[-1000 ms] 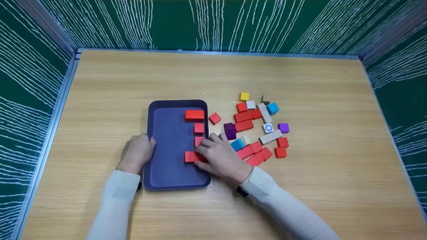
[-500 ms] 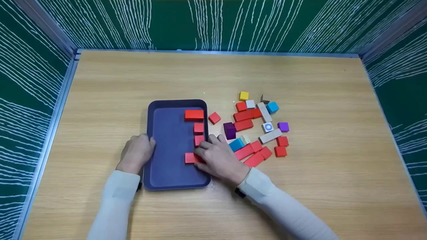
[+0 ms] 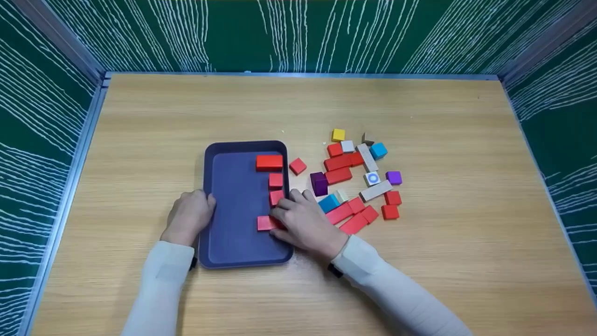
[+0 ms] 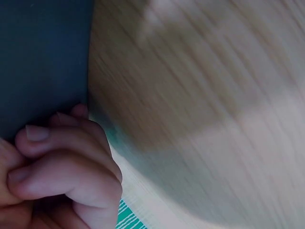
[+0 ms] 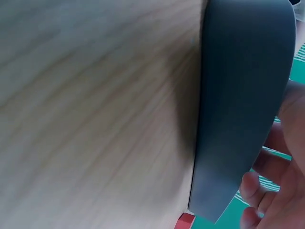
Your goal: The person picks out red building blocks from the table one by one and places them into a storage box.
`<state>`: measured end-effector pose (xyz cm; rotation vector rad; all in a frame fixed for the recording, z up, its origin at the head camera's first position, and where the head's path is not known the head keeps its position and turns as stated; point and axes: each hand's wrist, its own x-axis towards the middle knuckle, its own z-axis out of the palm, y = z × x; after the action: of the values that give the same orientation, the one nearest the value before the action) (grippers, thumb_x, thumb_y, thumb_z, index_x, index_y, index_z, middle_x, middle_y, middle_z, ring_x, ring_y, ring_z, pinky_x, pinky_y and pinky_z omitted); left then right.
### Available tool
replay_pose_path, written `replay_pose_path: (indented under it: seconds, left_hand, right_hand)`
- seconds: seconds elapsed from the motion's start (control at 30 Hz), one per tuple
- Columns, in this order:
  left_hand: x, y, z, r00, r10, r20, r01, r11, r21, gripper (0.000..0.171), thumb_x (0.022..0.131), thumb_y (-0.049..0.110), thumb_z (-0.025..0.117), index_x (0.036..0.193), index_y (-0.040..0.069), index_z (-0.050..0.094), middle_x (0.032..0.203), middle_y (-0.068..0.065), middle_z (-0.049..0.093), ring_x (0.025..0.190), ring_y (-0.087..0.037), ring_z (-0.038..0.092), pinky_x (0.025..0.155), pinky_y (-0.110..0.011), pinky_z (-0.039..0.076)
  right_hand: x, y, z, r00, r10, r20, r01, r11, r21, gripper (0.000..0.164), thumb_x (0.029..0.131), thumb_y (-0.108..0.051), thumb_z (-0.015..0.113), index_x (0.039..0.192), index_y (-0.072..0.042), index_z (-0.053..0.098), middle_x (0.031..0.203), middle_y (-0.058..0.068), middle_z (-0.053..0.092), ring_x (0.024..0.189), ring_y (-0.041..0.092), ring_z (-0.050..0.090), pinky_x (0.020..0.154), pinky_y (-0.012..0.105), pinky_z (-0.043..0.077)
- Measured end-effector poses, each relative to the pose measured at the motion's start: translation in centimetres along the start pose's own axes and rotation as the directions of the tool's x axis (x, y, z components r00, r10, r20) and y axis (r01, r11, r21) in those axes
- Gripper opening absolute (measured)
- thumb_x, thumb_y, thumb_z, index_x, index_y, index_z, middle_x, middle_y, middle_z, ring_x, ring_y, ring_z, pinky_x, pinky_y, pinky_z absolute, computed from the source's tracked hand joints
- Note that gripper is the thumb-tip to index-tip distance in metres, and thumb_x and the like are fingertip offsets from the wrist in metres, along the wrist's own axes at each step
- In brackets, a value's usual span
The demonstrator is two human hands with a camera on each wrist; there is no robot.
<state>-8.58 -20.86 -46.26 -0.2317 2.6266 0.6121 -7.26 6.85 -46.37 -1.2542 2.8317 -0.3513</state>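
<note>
My left hand [image 3: 190,215] grips the left side of a dark blue tray [image 3: 233,254]; in the left wrist view its fingers [image 4: 66,143] curl against the tray's outer wall. Over the opposite rim reaches my right hand [image 3: 308,225], pinching a long red block [image 3: 267,223] inside the tray between thumb and fingers. That block's right end is hidden under the hand. Up the tray's right side lie a small red block [image 3: 276,198] beside the fingertips, another small red block [image 3: 275,181] and a long red block [image 3: 269,162]. In the right wrist view, the tray's wall [image 5: 243,109] hides the pinched block.
Right of the tray, a loose group of blocks lies on the wooden table [image 3: 443,163]: several red ones, a purple block [image 3: 319,184], a blue block [image 3: 329,202], a grey bar [image 3: 376,191], a yellow cube [image 3: 338,135]. One red cube [image 3: 297,166] sits just outside the rim.
The pinched red block and my right hand have shifted slightly toward the near side, widening the gap to the small red block above. My left hand has stayed on the tray.
</note>
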Motion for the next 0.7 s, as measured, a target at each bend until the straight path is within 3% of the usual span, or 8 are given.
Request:
replay_pose_path:
  seconds: [0.27, 0.7]
  left_hand:
    - [0.0, 0.1, -0.1, 1.0, 0.008, 0.018, -0.008, 1.0, 0.009, 0.044, 0.106, 0.027, 0.038, 0.105, -0.009, 0.062, 0.088, -0.022, 0.061, 0.071, -0.03, 0.059, 0.061, -0.042, 0.048]
    - [0.1, 0.1, 0.0, 1.0, 0.002, 0.023, -0.002, 1.0, 0.003, 0.044, 0.106, 0.028, 0.038, 0.105, -0.008, 0.062, 0.087, -0.02, 0.061, 0.072, -0.03, 0.059, 0.06, -0.042, 0.048]
  right_hand:
    - [-0.6, 2.4, -1.8, 0.996, 0.038, -0.085, -0.022, 0.981, 0.192, 0.035, 0.092, -0.037, 0.073, 0.119, -0.014, 0.074, 0.112, 0.001, 0.07, 0.094, 0.019, 0.051, 0.075, 0.037, 0.036]
    - [-4.0, 10.6, -4.3, 0.954, 0.254, -0.16, -0.219, 0.954, 0.205, 0.036, 0.087, -0.027, 0.08, 0.119, -0.012, 0.073, 0.113, 0.004, 0.069, 0.102, 0.024, 0.053, 0.082, 0.044, 0.037]
